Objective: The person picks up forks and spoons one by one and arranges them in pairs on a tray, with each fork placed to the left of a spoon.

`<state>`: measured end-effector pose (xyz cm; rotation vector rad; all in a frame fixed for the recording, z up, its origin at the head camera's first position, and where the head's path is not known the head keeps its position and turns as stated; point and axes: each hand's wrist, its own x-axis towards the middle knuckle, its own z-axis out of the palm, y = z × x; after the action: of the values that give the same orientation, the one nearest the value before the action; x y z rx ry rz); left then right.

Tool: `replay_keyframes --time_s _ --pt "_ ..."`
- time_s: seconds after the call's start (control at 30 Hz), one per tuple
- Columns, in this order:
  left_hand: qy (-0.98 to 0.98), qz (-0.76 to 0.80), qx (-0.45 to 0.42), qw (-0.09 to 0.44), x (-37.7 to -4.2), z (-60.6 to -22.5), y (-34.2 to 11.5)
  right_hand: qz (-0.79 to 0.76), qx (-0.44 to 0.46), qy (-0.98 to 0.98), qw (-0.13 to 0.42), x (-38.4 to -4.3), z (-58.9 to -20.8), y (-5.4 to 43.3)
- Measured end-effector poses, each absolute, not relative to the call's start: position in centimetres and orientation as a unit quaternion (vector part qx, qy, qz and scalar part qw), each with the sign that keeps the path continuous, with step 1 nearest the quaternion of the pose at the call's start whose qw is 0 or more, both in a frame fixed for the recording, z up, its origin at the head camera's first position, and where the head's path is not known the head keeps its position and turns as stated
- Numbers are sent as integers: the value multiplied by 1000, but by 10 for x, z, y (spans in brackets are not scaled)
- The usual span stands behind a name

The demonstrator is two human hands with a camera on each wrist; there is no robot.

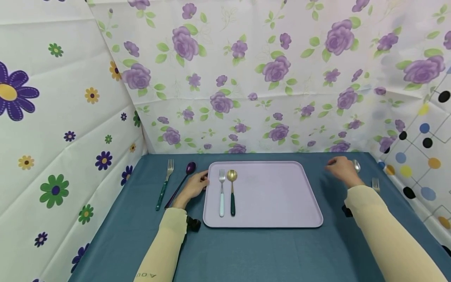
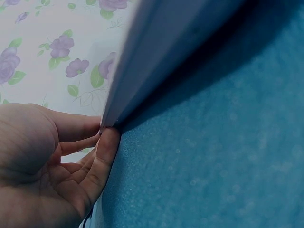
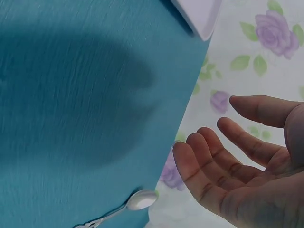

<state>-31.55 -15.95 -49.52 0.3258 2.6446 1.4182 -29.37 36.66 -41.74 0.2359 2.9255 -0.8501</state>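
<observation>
1. Head: lilac tray (image 1: 275, 196), bearing fork (image 1: 221, 203) and gold spoon (image 1: 232, 203), on the surface (image 1: 260, 254).
2. Left wrist: your left grip (image 2: 35, 161) pinches the tray's rim, seemingly steadying it.
3. Right wrist: your right grip (image 3: 242, 190), empty, fingers apart; next likely calls for reaching the silver spoon (image 3: 141, 200).

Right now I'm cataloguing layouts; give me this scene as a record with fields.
Left hand: grips lilac rectangular tray, left side
On tray: pale-blue-handled silver fork; dark-green-handled gold spoon
Left of tray: green-handled silver fork; glossy dark purple spoon
Right hand: holds nothing, above blue table
Right of tray: silver spoon; silver fork, partly hidden
</observation>
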Motion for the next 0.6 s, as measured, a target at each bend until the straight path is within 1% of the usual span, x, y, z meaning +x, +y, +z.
replay_keyframes --time_s 0.23,0.6 --pt "873 471 110 61 -315 -495 -159 -287 82 954 32 -286 -416 386" --pt "872 473 102 68 -315 -493 -160 -272 94 957 31 -275 -427 415"
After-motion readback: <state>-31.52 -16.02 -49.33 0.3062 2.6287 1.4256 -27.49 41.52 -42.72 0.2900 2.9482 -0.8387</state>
